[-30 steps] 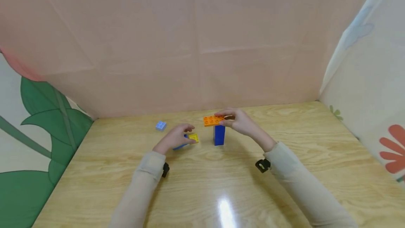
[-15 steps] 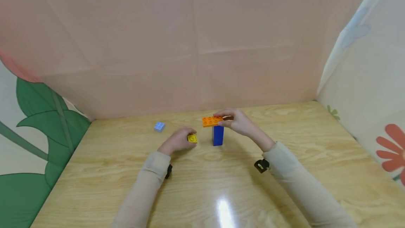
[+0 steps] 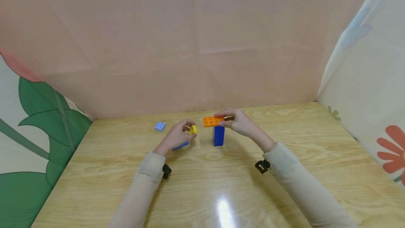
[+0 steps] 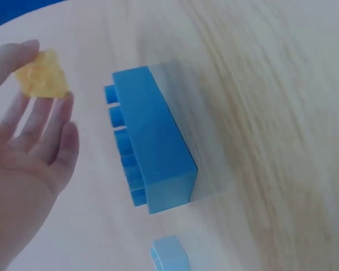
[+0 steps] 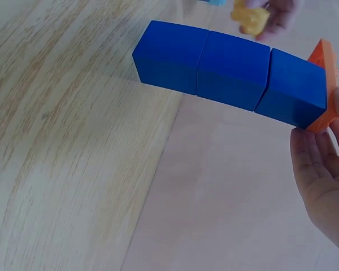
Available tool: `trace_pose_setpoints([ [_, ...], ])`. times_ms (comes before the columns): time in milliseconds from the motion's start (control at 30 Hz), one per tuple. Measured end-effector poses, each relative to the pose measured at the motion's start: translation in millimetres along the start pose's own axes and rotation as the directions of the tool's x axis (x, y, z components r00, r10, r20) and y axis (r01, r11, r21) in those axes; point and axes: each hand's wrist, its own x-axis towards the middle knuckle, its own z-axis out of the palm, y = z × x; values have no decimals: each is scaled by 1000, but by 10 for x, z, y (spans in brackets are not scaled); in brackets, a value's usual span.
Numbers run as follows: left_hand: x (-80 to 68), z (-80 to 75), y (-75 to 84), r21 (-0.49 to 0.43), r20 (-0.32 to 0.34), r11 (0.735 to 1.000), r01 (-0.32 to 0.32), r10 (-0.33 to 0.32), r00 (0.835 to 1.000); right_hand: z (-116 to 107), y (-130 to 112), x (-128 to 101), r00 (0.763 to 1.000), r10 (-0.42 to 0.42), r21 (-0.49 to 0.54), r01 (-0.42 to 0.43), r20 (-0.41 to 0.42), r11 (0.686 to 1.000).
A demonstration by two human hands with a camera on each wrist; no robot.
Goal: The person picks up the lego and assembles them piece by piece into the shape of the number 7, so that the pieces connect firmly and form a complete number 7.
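My left hand (image 3: pixel 175 138) pinches a small yellow toy brick (image 3: pixel 193 130) between thumb and fingertips, tilted and held above the table. Below that hand a longer blue brick (image 4: pixel 152 138) lies on its side, its studs pointing left in the left wrist view. To the right stands a tower of three stacked blue bricks (image 5: pixel 231 68), upright on the table. An orange brick (image 3: pixel 209 121), flat and studded, sits across the tower's top and juts out to the left. Thumb and fingers of my right hand (image 3: pixel 239 122) grip the orange brick's right end.
A small light blue brick (image 3: pixel 160 126) rests on the wooden table (image 3: pixel 202 182), back and left of my left hand. Behind the table's far edge hangs a pinkish backdrop (image 3: pixel 196 45). Patterned cloth (image 3: pixel 370 80) borders the right side.
My left hand first dips and closes its fingers on the yellow brick, then lifts and tilts it, uncovering the longer blue brick. My right hand keeps its place on the orange brick.
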Motion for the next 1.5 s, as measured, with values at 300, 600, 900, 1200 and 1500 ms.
trace_pose_setpoints([
  [300,-133,-56,126,-248,-41,969,16,-28,999,-3,6,-18,1000,-4,11,4,-10,1000],
  [600,-148,-123,212,-404,-17,914,43,-54,998,23,10,-12,999,-37,14,37,-20,999],
  [900,-136,-116,238,-405,21,913,39,-33,999,-4,48,-33,999,-42,54,41,5,998],
  [1200,-139,-80,279,-442,11,897,31,-29,1000,11,-12,-25,999,-45,7,44,27,999],
  [1500,-111,-38,278,-424,3,906,20,-21,1000,110,-135,101,989,-132,-92,137,63,986],
])
